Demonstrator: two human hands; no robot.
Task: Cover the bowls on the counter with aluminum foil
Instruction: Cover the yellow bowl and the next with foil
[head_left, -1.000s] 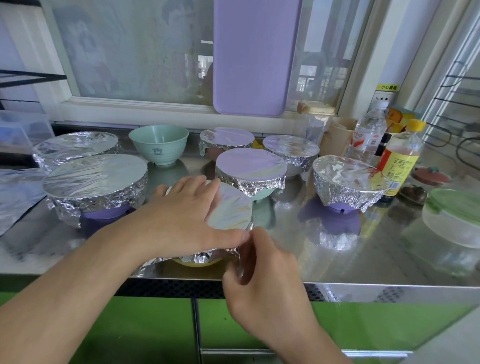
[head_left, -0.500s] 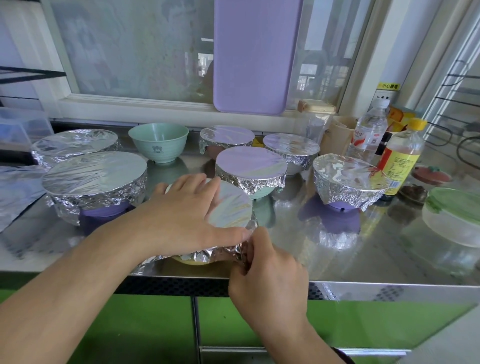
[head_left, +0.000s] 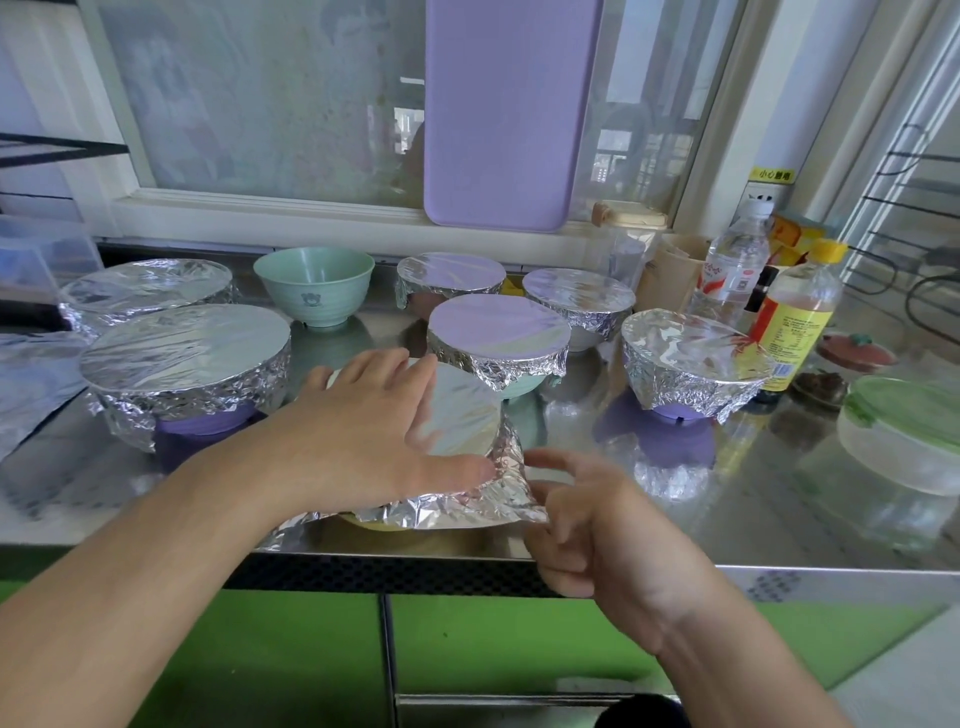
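We press the left hand (head_left: 363, 431), fingers straight, flat on the foil (head_left: 462, 421) to steady the bowl (head_left: 374, 521) nearest the counter (head_left: 779, 493) edge, while the right hand (head_left: 597, 519), fingers loosely spread, touches its loose corner for folding.

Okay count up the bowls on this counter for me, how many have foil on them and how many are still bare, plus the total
Foil-covered and finished: 6, e.g. the large one at left and the one at right.
Foil being pressed on under the left hand: 1, the front bowl.
Uncovered: 1, the green bowl.
Total bowls: 8.
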